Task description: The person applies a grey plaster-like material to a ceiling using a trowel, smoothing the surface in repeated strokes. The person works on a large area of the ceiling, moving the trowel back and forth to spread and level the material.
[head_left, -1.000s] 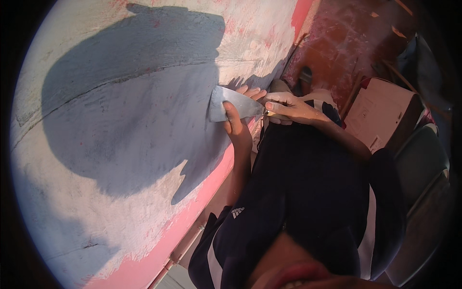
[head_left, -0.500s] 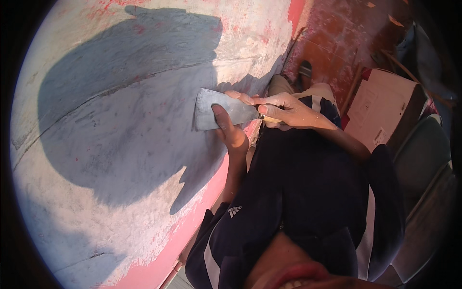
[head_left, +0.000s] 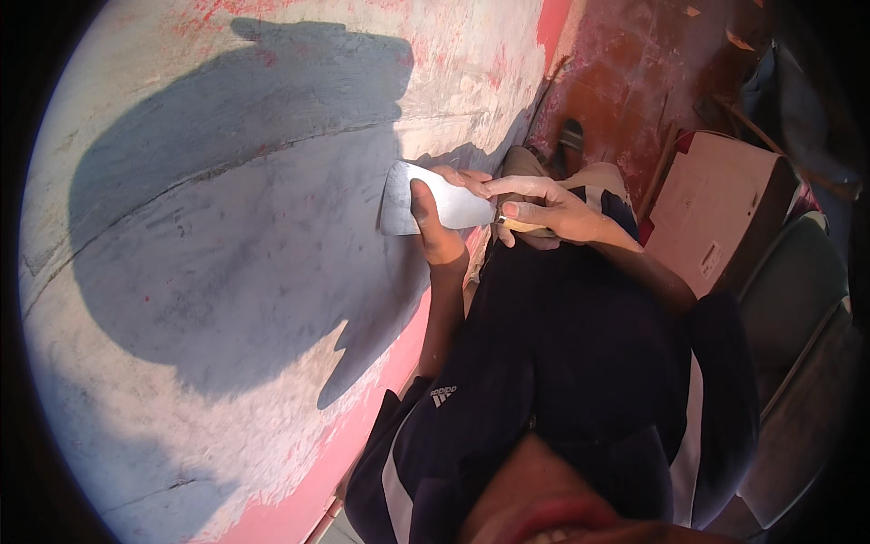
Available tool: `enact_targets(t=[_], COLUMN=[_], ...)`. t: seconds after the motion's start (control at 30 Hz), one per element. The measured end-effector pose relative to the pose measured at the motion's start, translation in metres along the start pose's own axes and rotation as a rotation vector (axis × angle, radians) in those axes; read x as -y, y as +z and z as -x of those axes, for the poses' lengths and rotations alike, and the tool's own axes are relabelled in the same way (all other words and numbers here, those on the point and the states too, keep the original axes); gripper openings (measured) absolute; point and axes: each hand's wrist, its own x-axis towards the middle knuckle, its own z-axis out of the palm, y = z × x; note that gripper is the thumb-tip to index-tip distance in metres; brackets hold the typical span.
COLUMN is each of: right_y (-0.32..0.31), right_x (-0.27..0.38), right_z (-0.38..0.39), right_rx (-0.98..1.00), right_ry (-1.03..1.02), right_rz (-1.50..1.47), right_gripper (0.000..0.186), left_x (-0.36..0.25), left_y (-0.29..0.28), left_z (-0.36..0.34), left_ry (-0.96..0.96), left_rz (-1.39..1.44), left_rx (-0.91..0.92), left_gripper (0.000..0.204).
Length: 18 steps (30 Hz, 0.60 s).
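A putty knife (head_left: 460, 207) with a wide metal blade and a light wooden handle is held in front of the wall (head_left: 227, 299). My left hand (head_left: 444, 243) grips the blade, its thumb lying across the upper face and its other fingers mostly hidden beneath. Around the handle my right hand (head_left: 571, 218) is closed, with the thumb along its side. Sunlight glares off the blade. Its broad edge points left and lies close to the wall; whether they touch I cannot tell.
The wall is grey-white with red specks, a long crack and pink paint (head_left: 299, 462) along its lower side. My shadow covers much of it. A light box (head_left: 711, 204) stands at right by a dark chair (head_left: 797, 281). The reddish floor (head_left: 625, 82) shows dusty patches.
The putty knife and both hands have shifted slightly right, away from the wall. The blade has tilted and now shines brightly. Both hands keep their grip.
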Motion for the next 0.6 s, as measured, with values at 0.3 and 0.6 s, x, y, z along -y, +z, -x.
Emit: enact_targets(t=[0.3, 0.6], right_y=[0.001, 0.004], right_x=[0.004, 0.01], right_z=[0.002, 0.001], right_rx=[-0.099, -0.003], right_ry=[0.23, 0.173], right_rz=[-0.047, -0.051], right_gripper=[0.045, 0.042], left_x=[0.005, 0.008], left_y=[-0.001, -0.003], left_z=[0.0, -0.001], left_ry=[0.071, 0.053], left_rz=[0.094, 0.144], left_rx=[-0.024, 0.035], left_gripper=[0.054, 0.056])
